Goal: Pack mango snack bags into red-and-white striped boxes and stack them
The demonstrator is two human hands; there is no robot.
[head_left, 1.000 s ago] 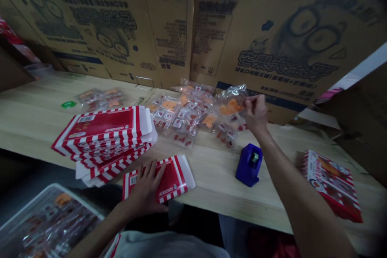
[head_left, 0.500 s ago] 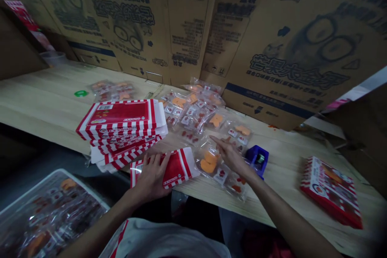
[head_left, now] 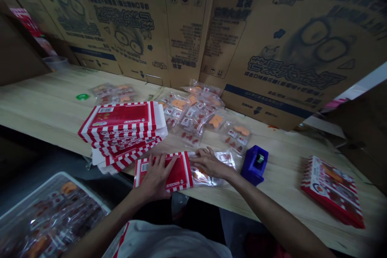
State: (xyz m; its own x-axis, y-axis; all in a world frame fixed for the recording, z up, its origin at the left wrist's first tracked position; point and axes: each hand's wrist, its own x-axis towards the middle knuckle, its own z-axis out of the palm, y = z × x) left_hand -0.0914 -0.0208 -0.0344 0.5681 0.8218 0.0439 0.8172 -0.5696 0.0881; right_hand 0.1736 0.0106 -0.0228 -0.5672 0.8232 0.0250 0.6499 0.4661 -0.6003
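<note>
Clear packets (head_left: 226,158) shifted to the end of the red carton (head_left: 179,171) since the earlier frame; right hand (head_left: 211,165) lays its fingers over them, pinch indeterminate; left hand (head_left: 155,175), fingers spread, on the carton. Pale wooden table (head_left: 282,169) under the fingers; printed cardboard boxes (head_left: 181,24) beyond.

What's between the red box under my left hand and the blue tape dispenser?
In the head view, clear plastic snack packaging lies between the box and the dispenser, with your right hand on it.

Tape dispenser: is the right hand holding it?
No, the right hand is on a clear packet, with the blue tape dispenser standing apart nearby.
</note>
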